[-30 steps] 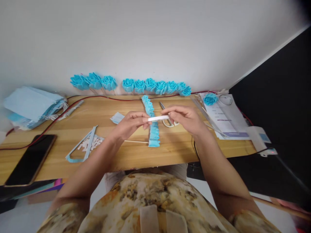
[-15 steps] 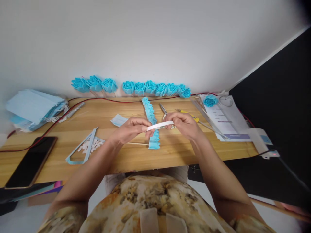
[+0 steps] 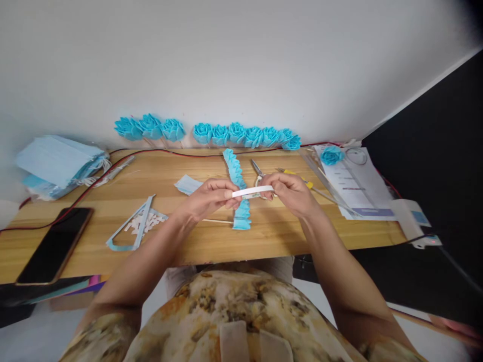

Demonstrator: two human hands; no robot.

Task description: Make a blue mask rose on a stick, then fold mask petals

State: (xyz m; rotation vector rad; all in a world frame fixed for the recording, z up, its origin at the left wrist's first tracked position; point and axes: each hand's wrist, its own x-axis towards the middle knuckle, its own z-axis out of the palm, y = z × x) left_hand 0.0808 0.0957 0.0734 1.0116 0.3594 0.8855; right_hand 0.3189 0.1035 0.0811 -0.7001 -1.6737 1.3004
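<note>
A narrow roll of white tape (image 3: 252, 191), seen nearly edge-on, is held level between both hands; some print shows on its inner ring. My left hand (image 3: 211, 197) pinches its left end between thumb and fingers. The right end sits in the closed fingers of my right hand (image 3: 290, 193). Below and behind the roll, a pleated blue strip (image 3: 241, 221) lies on the table, its middle partly hidden by the hands and tape. A thin stick (image 3: 218, 220) reaches the strip's lower part from the left. Scissors (image 3: 257, 167) lie just beyond my right hand, their handles partly covered.
Blue flowers on sticks (image 3: 236, 132) line the wall. A face-mask stack (image 3: 56, 161), a phone (image 3: 55, 246) and white scraps (image 3: 148, 222) are at left. A yellow cutter (image 3: 298, 178), papers (image 3: 358, 191) and a white device (image 3: 411, 221) are at right. A red-black cable (image 3: 90, 187) crosses the table.
The view has shifted slightly, so everything sits a little further right. Both hands still hold the tape roll, which is turned a little, showing more of its printed inner ring.
</note>
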